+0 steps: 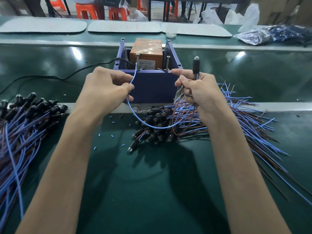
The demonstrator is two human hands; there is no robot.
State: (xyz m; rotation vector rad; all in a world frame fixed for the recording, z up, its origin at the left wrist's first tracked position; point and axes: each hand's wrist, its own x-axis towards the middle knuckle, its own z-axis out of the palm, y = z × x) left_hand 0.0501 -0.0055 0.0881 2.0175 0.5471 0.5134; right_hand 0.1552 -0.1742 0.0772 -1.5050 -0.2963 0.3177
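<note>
my left hand (108,85) pinches the blue wire (133,76) near its tip, which sits at the left screw (137,60) of the blue box (150,85) \- my right hand (197,92) grips the lamp (195,65) by its leads, fingers pinching the brown wire (174,73) toward the right screw (168,62). i'd press both tips firmly and watch the bulb. heaps of wired lamps (157,129) flank me on the green bench (152,183) \- orange stools (86,10) behind
</note>
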